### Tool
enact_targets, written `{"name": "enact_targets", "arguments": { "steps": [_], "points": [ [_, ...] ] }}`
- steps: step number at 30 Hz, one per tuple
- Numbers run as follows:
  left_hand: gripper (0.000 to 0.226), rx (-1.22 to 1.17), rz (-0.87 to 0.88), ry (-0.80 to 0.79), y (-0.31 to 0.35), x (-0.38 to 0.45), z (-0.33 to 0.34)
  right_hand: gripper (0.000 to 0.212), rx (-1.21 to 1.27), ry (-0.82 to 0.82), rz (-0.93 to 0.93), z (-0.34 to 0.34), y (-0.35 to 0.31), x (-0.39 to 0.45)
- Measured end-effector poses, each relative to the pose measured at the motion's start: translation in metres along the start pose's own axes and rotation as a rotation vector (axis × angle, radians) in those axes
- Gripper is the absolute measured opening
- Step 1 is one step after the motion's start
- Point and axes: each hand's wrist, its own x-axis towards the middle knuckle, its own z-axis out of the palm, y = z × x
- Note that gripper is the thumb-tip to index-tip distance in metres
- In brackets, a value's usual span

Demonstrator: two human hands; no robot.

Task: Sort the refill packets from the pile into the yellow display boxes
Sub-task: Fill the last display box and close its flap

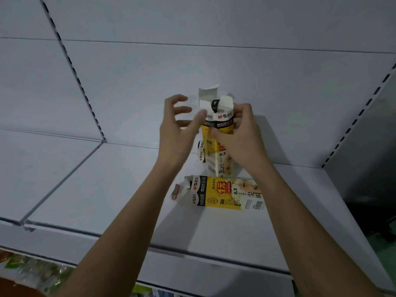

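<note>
A yellow, black and white display box (218, 133) stands upright on the white shelf (128, 200), its white top flaps open. My right hand (240, 136) grips its upper right side, thumb across the yellow front. My left hand (177, 127) is beside the box's top left; its thumb touches the white flap and its fingers are spread and loosely curled. A second yellow display box (222, 192) lies flat on the shelf in front, open end to the left. Something dark shows inside the upright box's top. No loose pile of packets is in view.
White back panels with slotted uprights (72, 67) close off the rear and the right side (353, 123). The shelf's front edge (192, 251) runs across below my forearms. Colourful packaged goods (27, 269) sit on a lower level at bottom left.
</note>
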Motion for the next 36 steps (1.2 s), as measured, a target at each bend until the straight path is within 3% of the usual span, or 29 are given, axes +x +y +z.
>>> {"name": "enact_targets", "arguments": {
  "steps": [5, 10, 15, 22, 26, 36],
  "points": [
    [0.053, 0.122, 0.082, -0.149, -0.004, -0.008, 0.011, 0.058, -0.002, 0.056, -0.013, 0.005, 0.004, -0.009],
    [0.044, 0.067, 0.063, -0.226, -0.008, -0.002, 0.008, 0.072, 0.016, -0.123, -0.078, -0.012, 0.004, -0.004],
    [0.031, 0.048, 0.083, -0.261, -0.018, 0.0, 0.008, 0.044, 0.255, -0.121, -0.051, -0.014, 0.018, -0.002],
    [0.027, 0.171, 0.326, -0.212, -0.025, -0.001, 0.014, 0.021, 0.185, -0.09, -0.141, -0.011, 0.021, 0.004],
    [0.024, 0.221, 0.442, -0.115, -0.031, -0.003, 0.015, 0.022, 0.172, -0.102, -0.178, -0.012, 0.023, 0.004],
    [0.028, 0.247, 0.505, -0.146, -0.037, -0.005, 0.018, 0.024, 0.239, -0.068, -0.117, -0.018, 0.017, 0.0]
  ]
}}
